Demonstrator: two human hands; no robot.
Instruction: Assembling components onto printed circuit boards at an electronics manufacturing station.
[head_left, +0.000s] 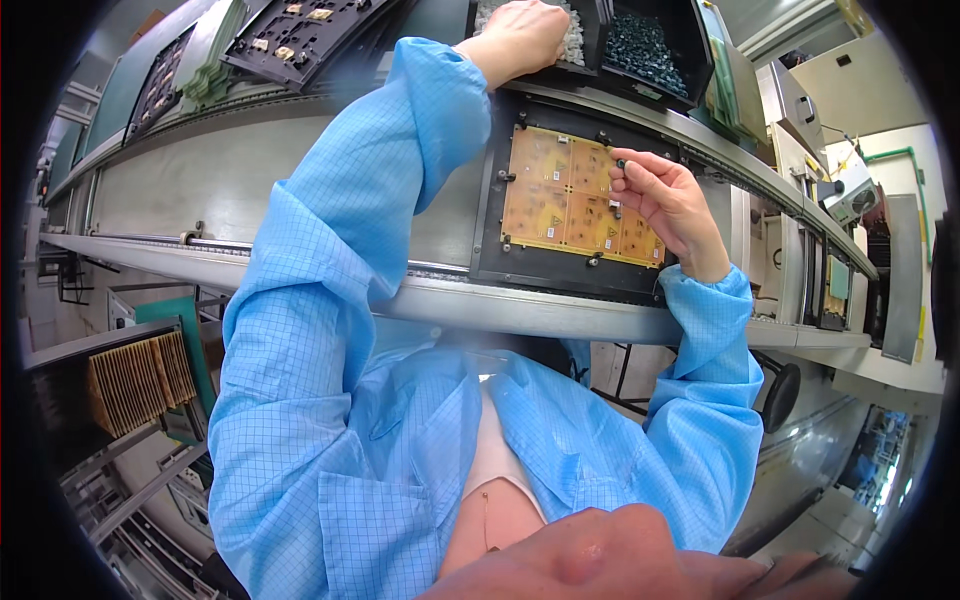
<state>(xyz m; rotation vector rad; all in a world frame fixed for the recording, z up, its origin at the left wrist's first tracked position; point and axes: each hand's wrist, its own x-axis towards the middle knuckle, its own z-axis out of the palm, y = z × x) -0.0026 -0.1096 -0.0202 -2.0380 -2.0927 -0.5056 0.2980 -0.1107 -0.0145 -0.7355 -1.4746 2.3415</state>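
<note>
My right hand (665,195) is over the right part of a yellow circuit board panel (540,215). Its thumb and index finger pinch a small dark round electronic component (621,163), while the other fingers curl in below. The panel lies in a black carrier frame (490,235), with small black clamps around its edges. Farther off, my left hand (525,40) reaches into a black bin of small white components (574,42). Its fingers are curled down among them; what they hold, if anything, is hidden.
A second black bin of dark components (640,55) stands to the right of the white ones. Black trays (300,40) lean at the far left. A metal rail (520,305) runs along the front edge. Green sheets (725,90) stand upright at the far right.
</note>
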